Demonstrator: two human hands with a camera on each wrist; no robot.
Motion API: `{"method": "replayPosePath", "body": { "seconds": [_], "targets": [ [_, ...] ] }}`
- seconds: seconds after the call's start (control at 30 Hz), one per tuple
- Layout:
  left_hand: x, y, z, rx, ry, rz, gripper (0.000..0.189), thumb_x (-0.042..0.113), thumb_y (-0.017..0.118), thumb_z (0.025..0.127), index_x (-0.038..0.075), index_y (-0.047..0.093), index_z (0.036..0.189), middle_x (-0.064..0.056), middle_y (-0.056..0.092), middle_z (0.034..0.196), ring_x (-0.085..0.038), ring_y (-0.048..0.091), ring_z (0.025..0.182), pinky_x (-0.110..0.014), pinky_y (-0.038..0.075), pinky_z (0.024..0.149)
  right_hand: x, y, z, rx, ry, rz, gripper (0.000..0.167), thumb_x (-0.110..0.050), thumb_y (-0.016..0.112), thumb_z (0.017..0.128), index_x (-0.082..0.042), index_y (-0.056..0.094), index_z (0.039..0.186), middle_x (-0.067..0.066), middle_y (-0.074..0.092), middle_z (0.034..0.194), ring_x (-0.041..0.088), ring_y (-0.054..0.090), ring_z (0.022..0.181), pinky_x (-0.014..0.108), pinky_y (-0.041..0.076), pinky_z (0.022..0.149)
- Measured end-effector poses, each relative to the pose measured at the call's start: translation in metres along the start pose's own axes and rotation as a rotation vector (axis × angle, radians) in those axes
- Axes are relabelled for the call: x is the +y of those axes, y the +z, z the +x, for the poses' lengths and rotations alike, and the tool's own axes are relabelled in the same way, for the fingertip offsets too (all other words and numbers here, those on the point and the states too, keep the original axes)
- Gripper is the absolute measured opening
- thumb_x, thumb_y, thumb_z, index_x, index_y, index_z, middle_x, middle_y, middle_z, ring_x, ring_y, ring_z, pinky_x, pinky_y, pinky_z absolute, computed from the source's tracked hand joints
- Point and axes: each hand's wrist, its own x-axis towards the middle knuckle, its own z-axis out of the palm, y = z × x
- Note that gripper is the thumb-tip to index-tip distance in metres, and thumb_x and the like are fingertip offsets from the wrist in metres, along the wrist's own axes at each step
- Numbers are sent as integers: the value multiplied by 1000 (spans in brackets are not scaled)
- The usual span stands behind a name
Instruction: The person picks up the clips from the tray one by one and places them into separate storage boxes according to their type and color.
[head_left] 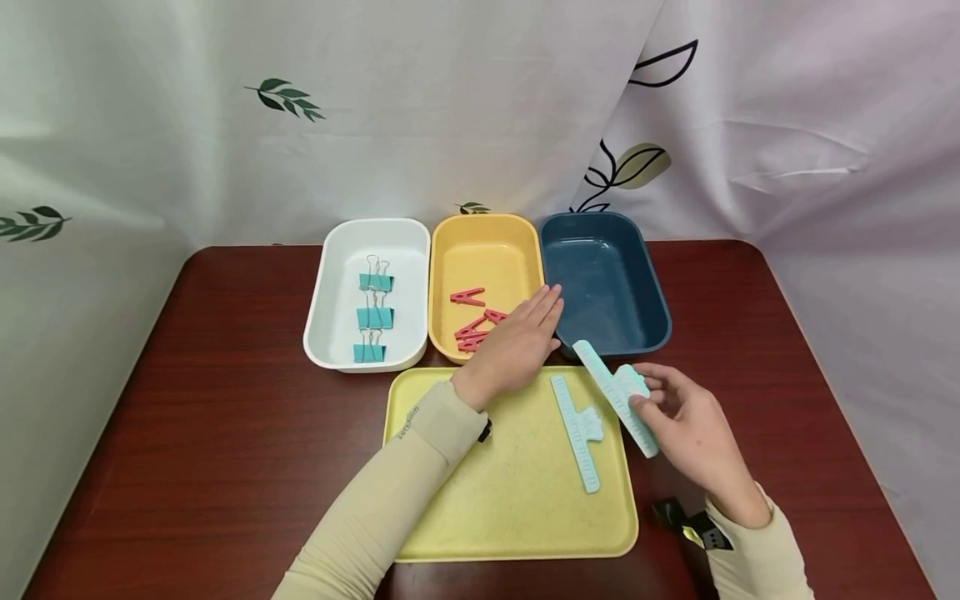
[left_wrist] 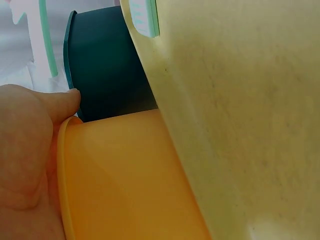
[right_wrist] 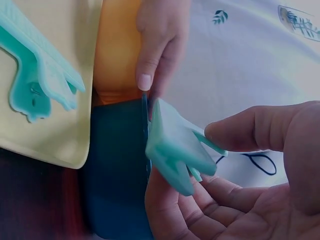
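Note:
My right hand [head_left: 693,429] pinches a mint-green ruler-edged clip [head_left: 615,396] between thumb and fingers. In the head view the clip slants just off the near edge of the blue bin [head_left: 660,333]. A second such clip [head_left: 576,437] lies on the right part of the yellow tray [head_left: 465,533]. My left hand [head_left: 517,337], fingers straight, reaches across the near right corner of the orange-yellow bin [head_left: 487,225]. Its thumb [left_wrist: 65,104] touches the blue bin's rim in the left wrist view.
Several red clothespins [head_left: 467,297] lie in the orange-yellow bin, partly hidden by my left hand. A white bin [head_left: 330,308] on the left holds three teal binder clips [head_left: 375,317]. The bins stand side by side behind the tray on a dark wooden table [head_left: 210,417], against a curtain [head_left: 450,100].

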Motion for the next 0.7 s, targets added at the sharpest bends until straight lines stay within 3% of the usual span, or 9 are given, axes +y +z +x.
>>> {"method": "replayPosePath", "body": {
  "seconds": [0.7],
  "targets": [
    [1,3,0,8,-19,13,59,28,41,109,-2,23,156,-13,9,166,-23,-1,151,-30,1,118,-3,-8,35,69,39,52,41,-19,61,100,0,57,136,19,66,114,10,65,83,19,52,63]
  ]
}}
